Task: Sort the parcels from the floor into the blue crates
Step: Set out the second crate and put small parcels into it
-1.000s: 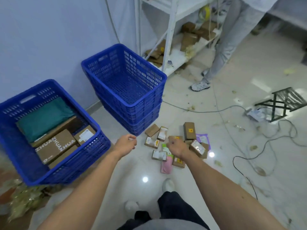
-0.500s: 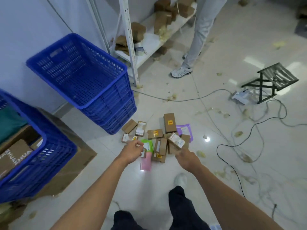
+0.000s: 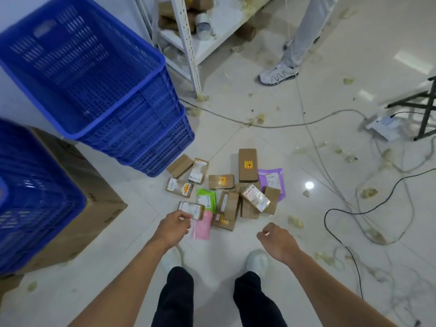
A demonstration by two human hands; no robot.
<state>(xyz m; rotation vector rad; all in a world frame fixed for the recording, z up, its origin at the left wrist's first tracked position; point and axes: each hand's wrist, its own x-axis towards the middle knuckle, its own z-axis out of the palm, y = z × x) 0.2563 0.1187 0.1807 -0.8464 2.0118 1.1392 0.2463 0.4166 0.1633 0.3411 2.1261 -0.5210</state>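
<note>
Several small parcels lie in a pile on the floor: brown boxes [image 3: 247, 165], a green mailer [image 3: 207, 199], a pink mailer [image 3: 201, 228] and a purple mailer [image 3: 271, 179]. My left hand [image 3: 174, 226] hangs with curled fingers over the near corner of a small labelled box [image 3: 192, 209]; I cannot tell whether it touches it. My right hand [image 3: 278, 240] is loosely curled, holds nothing and stays to the right of the pile. An empty blue crate [image 3: 118, 125] tops a stack at the upper left. A second blue crate [image 3: 35, 197] stands at the far left.
The left crate rests on a cardboard box [image 3: 94, 199]. A white shelf post [image 3: 190, 55] stands behind the crates. Another person's shoe [image 3: 278, 73] is beyond the pile. Cables [image 3: 354, 211], a power strip [image 3: 384, 125] and a folding stool [image 3: 424, 107] lie to the right.
The view has tilted down and closed in on the pile. My left hand has dropped to the labelled box. My right hand has drawn back off the parcels to the right.
</note>
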